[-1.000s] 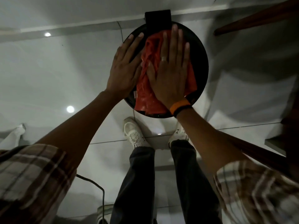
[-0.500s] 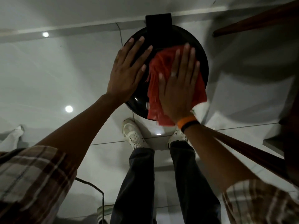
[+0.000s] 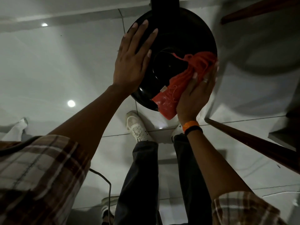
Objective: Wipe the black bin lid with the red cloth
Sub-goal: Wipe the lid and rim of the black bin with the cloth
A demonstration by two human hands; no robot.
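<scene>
Right hand (image 3: 194, 96), fingers flat, has swept the red cloth (image 3: 175, 90) to the black bin lid (image 3: 178, 34)'s right rim; left hand (image 3: 131, 62) stays pressed flat opposite.

An indoor room, likely a home: glossy white floor tiles (image 3: 48, 75), a round black bin lid (image 3: 186, 34), dark wooden furniture legs (image 3: 253, 143).

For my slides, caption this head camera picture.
Right hand presses red cloth on black bin lid near its right edge; left hand rests on its left side.

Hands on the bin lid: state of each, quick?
Left hand: open, flat on the black bin lid.
Right hand: open, pressing the red cloth on the lid's right edge.
</scene>
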